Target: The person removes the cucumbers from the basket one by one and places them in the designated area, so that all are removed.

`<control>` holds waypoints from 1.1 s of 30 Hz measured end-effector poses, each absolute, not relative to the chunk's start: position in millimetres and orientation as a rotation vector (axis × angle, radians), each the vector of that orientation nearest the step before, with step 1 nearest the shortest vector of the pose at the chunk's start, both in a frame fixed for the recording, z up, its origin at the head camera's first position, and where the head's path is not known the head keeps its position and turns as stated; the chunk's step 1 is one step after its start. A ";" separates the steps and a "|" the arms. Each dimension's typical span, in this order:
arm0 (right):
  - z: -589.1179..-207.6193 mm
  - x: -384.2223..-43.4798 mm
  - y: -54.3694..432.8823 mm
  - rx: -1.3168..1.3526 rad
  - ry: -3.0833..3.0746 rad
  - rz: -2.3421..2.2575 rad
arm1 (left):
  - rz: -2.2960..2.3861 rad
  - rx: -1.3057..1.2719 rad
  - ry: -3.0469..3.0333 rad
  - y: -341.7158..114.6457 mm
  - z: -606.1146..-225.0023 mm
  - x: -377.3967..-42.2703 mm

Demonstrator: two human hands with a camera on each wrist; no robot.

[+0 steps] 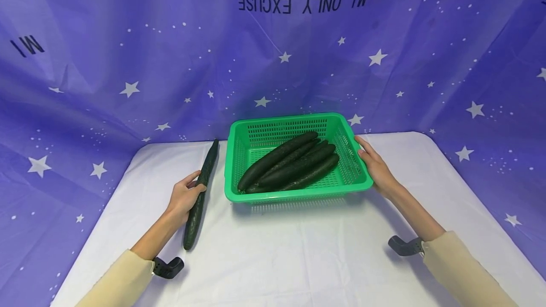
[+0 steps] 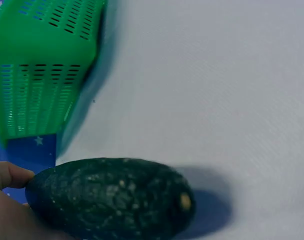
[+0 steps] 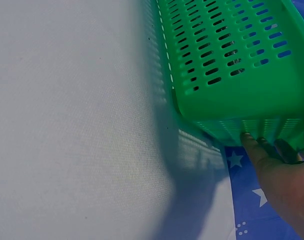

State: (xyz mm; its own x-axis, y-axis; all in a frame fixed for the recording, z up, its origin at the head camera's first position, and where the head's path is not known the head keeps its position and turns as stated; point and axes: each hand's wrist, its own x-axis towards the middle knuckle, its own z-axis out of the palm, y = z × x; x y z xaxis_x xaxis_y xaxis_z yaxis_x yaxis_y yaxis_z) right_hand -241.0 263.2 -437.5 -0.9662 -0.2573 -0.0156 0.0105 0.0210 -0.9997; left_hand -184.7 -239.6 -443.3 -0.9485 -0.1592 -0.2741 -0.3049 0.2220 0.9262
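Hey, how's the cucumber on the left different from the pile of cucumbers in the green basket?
The lone cucumber is outside the green basket, while the pile lies inside it. The left grip holds the lone cucumber, while the pile lies unheld. In the head view, the lone cucumber runs steeply, its far end leaning right, whereas the pile slants lower. Both show long, dark green cucumbers.

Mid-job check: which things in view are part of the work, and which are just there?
Part of the work:
- single cucumber, gripped by the left hand
- green basket, held at its right side by the right hand
- cucumbers inside the basket

Just there:
- white tablecloth
- purple star-print backdrop
- black wrist devices, worn
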 end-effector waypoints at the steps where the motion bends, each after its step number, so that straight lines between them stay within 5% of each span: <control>1: -437.4 -241.1 262.9 -0.262 2.095 -2.057 | 1.836 -0.456 2.358 -239.4 -444.9 -184.9; 23: -436.2 -242.1 261.4 -0.277 2.089 -2.068 | 1.679 -0.409 2.455 -243.0 -451.4 -194.0; 33: -437.7 -241.9 262.5 -0.255 2.101 -2.056 | 1.729 -0.260 2.544 -240.5 -420.3 -198.1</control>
